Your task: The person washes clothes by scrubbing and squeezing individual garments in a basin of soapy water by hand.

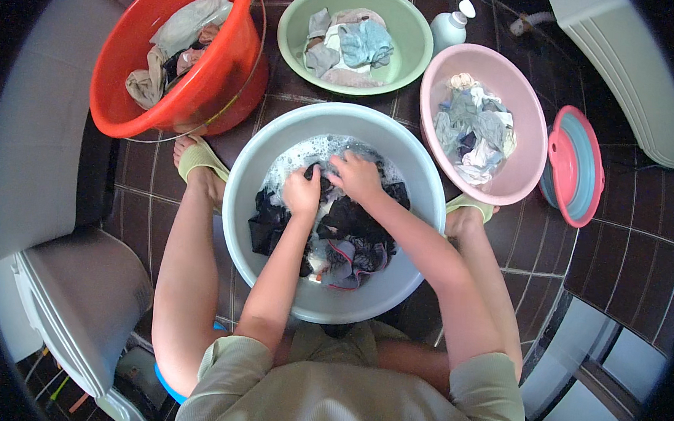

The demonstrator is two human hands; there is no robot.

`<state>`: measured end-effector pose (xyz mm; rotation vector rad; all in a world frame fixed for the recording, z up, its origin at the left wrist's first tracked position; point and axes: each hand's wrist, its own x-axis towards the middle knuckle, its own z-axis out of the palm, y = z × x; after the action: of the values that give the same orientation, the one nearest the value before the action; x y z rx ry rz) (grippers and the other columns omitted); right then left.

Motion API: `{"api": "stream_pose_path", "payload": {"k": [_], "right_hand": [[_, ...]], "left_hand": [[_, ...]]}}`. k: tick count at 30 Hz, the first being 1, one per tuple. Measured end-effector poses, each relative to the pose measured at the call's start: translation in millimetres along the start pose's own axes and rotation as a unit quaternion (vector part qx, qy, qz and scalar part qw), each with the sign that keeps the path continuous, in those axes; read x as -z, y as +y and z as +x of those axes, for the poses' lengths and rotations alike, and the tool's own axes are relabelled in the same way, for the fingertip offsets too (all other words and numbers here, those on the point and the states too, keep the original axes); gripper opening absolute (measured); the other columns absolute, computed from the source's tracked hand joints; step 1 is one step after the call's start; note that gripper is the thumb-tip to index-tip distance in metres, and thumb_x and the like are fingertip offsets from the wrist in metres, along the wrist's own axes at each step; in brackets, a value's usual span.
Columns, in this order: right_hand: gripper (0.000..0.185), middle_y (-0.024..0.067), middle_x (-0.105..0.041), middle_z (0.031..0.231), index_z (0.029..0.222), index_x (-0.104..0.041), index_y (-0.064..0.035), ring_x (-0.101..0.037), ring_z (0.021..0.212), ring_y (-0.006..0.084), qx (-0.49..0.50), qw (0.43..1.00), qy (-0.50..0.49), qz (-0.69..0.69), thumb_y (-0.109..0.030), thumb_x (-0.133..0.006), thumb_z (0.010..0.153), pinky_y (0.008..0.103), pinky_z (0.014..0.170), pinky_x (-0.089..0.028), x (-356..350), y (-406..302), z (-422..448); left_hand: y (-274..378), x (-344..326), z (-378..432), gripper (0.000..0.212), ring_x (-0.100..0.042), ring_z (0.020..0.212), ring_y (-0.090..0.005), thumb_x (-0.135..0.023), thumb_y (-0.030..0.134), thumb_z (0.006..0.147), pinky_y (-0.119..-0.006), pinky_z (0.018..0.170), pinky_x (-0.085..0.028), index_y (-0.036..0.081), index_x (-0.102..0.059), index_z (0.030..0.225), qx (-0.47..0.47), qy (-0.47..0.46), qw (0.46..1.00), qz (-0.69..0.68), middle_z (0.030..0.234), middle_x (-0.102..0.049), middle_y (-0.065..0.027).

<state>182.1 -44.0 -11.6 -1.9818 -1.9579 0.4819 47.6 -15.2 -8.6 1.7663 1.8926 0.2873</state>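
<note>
Between my legs stands a pale blue plastic basin (249,143) with sudsy water (288,159) and wet, mostly black laundry (351,220). Inside it, my left hand (302,190) is closed around a bunched piece of black cloth (314,171). Just to its right, my right hand (357,174) is spread with bent fingers over the suds and the same cloth; whether it grips any of it cannot be made out. A grey mesh garment with red trim (354,263) lies at the near side of the basin, partly in the water.
A red bucket (237,91) with clothes stands at the far left, its wire handle lowered. Green (401,71) and pink basins (522,163) hold more laundry. Beyond them are a white pump bottle (449,30) and a collapsible basin (582,166). A toilet (80,305) is at the left.
</note>
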Motion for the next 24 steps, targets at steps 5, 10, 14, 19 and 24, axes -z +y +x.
{"api": "stream_pose_path", "payload": {"k": [5, 10, 14, 19, 24], "right_hand": [[0.028, 0.0133, -0.062, 0.076, 0.091, -0.062, -0.0124, -0.061, 0.074, 0.0303, -0.07, 0.994, -0.01, 0.079, -0.036, -0.059, 0.075, 0.0427, 0.065, -0.048, 3, -5, 17], [0.027, -0.0001, -0.056, 0.076, 0.082, -0.061, -0.0021, -0.046, 0.076, 0.0083, -0.206, 0.824, -0.06, 0.524, -0.029, -0.059, 0.081, 0.0229, 0.072, -0.037, 9, 19, 20], [0.024, 0.0013, -0.058, 0.077, 0.076, -0.06, -0.003, -0.049, 0.076, 0.0087, -0.149, 0.829, -0.074, 0.534, -0.027, -0.06, 0.079, 0.0242, 0.072, -0.039, 26, -16, 12], [0.025, 0.0043, -0.051, 0.058, 0.069, -0.056, 0.0005, -0.046, 0.06, 0.009, -0.102, 0.883, 0.143, 0.436, -0.023, -0.061, 0.078, 0.0253, 0.058, -0.039, 15, -64, 9], [0.031, 0.0171, -0.056, 0.056, 0.071, -0.061, 0.0015, -0.056, 0.052, 0.0237, -0.217, 0.873, 0.137, 0.414, -0.028, -0.055, 0.08, 0.0358, 0.054, -0.043, 12, -68, 18]], "left_hand": [[-28, 0, 2, 0.029, -0.058, 0.074, -0.0372, -0.059, 0.025, 0.079, -0.042, 0.066, -0.046, 0.002, -0.056, 0.096, -0.114, 0.095, 0.988, 0.033, 0.082, -0.059, -0.0211], [-19, 8, 13, 0.022, -0.055, 0.072, -0.0143, -0.063, 0.025, 0.081, -0.029, 0.065, -0.044, 0.007, -0.057, 0.092, 0.158, -0.121, 0.818, -0.539, 0.082, -0.058, -0.0028], [8, 19, 12, 0.022, -0.054, 0.073, -0.0145, -0.063, 0.025, 0.08, -0.027, 0.067, -0.044, 0.007, -0.056, 0.092, 0.265, -0.198, 0.68, -0.654, 0.082, -0.057, -0.0031], [14, -1, 9, 0.029, -0.054, 0.089, -0.0181, -0.047, 0.027, 0.089, -0.034, 0.074, -0.046, 0.005, -0.055, 0.107, 0.254, -0.17, 0.606, -0.734, 0.095, -0.057, -0.0077], [19, 0, 2, 0.028, -0.055, 0.08, -0.0194, -0.045, 0.026, 0.09, -0.033, 0.07, -0.045, 0.001, -0.055, 0.094, 0.222, -0.131, 0.707, -0.659, 0.085, -0.057, -0.0096]]}}
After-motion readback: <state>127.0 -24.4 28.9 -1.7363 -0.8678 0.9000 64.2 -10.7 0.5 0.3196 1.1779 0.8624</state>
